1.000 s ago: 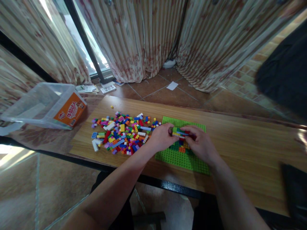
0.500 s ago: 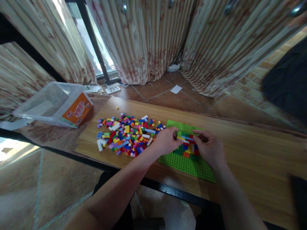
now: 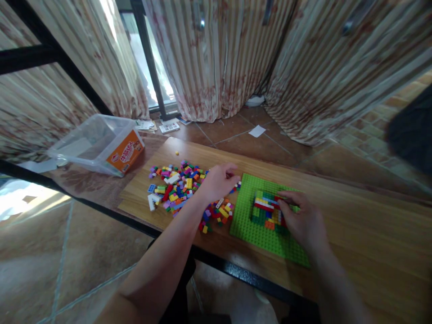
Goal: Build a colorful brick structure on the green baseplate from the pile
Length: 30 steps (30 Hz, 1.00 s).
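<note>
My left hand (image 3: 220, 181) hangs over the right side of a heap of loose toy bricks (image 3: 182, 184), its thumb and fingers apart with nothing between them. A light green studded baseplate (image 3: 248, 225) lies to the right of the heap. On it stands a low multicoloured brick build (image 3: 265, 209), with green, red, white, yellow, blue and orange pieces. My right hand (image 3: 302, 218) holds the right edge of this build between thumb and fingers, and hides part of it.
A clear plastic bin (image 3: 97, 144) with an orange label stands beyond the left end of the wooden table (image 3: 367, 234). One small yellow brick (image 3: 177, 153) lies apart near the far edge. Striped curtains (image 3: 209, 63) hang behind the table.
My left hand has left the build and moved left over the loose bricks, its fingers now apart. My right hand stays at the build's right side. The view has shifted slightly.
</note>
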Tool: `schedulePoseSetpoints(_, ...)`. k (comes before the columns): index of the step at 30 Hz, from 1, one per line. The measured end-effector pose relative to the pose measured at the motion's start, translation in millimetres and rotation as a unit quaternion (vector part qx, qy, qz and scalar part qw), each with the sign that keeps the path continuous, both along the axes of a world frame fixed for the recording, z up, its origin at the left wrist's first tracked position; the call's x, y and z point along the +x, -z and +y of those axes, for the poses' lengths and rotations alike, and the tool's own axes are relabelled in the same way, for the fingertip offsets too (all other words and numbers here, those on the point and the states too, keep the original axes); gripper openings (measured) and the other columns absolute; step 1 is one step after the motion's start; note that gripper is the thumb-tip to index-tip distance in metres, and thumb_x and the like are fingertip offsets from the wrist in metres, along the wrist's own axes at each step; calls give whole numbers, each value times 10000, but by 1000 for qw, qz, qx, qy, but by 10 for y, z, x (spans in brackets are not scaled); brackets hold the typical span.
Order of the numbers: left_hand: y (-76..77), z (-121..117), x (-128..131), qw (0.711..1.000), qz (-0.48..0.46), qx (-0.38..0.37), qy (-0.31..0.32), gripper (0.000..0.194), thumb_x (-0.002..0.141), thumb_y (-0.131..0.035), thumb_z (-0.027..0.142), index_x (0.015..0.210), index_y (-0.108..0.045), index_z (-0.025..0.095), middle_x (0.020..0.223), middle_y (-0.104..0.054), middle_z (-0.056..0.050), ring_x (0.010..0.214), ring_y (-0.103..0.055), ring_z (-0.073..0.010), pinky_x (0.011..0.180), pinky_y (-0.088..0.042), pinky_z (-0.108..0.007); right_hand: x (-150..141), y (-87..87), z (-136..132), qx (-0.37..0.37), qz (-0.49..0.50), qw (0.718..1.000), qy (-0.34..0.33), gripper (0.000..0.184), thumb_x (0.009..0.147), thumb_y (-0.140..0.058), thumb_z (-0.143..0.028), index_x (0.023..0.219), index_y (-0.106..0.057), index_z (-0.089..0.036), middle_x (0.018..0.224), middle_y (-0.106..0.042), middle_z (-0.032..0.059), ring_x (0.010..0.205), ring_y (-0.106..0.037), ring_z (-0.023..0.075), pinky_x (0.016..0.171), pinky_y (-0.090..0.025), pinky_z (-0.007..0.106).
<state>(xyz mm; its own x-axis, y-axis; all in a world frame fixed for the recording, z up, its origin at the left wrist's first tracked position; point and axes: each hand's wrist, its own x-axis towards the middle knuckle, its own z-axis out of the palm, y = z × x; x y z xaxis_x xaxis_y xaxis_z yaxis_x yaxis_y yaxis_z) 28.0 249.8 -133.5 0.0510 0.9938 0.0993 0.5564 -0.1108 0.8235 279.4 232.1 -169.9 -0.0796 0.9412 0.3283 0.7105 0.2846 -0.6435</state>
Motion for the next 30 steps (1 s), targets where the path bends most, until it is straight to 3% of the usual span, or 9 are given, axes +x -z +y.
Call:
schedulePoseSetpoints(2, -27, 22, -150, 1000, 14, 3, -22, 322, 830, -584, 140, 1141, -657, 97, 904, -742, -83, 805, -680, -173, 785, -539, -301, 12, 8, 13, 2, -3, 1000, -3, 243, 843, -555, -350, 948, -711, -196, 1036, -711, 93, 898, -672, 224, 853, -530, 398)
schedulePoseSetpoints(8, -85, -80, -339, 983, 152, -24, 104, 428, 715, -565, 24, 1108, -676, 151, 958, -745, -53, 860, -684, -186, 764, -519, -267, 34, 14, 64, -3, 3, 1000, -5, 231, 841, -566, -363, 917, -713, -202, 1027, -712, 89, 928, -673, 234, 889, -521, 418)
schedulePoseSetpoints(12, -78, -133, -341, 963, 246, -31, 109, 442, 695, -557, 38, 1093, -675, 187, 974, -746, -49, 888, -687, -221, 749, -506, -288, 30, 19, 73, -3, 8, 1000, -7, 239, 840, -567, -360, 925, -716, -192, 1034, -707, 95, 932, -670, 231, 895, -520, 414)
schedulePoseSetpoints(16, -41, -126, -348, 954, 279, -27, 105, 382, 724, -565, 73, 1062, -687, 202, 922, -745, -43, 871, -684, -231, 731, -492, -294, 17, 8, 64, -2, 12, 1000, -13, 227, 835, -572, -345, 914, -719, -191, 1024, -710, 95, 956, -664, 231, 904, -518, 410)
schedulePoseSetpoints(20, -48, -90, -372, 960, 259, -6, 103, 324, 771, -577, 118, 1064, -690, 200, 908, -738, -44, 808, -672, -211, 710, -482, -296, 13, -38, 40, 10, 33, 999, 20, 230, 832, -585, -352, 922, -728, -196, 979, -725, 83, 869, -679, 218, 828, -539, 390)
schedulePoseSetpoints(25, -113, -76, -278, 981, 143, 47, 125, 254, 837, -564, 137, 1059, -678, 179, 989, -729, -54, 885, -658, -183, 796, -486, -291, 18, -121, 8, 35, 99, 988, 109, 242, 837, -594, -364, 914, -741, -187, 871, -746, 74, 792, -689, 217, 755, -546, 378)
schedulePoseSetpoints(30, -125, -144, 9, 980, 56, 65, 179, 246, 878, -482, 85, 1020, -669, 156, 952, -715, -44, 852, -640, -154, 787, -479, -269, -39, -163, -34, 29, 155, 983, 92, 240, 837, -621, -382, 906, -742, -186, 870, -754, 67, 799, -696, 212, 762, -555, 376)
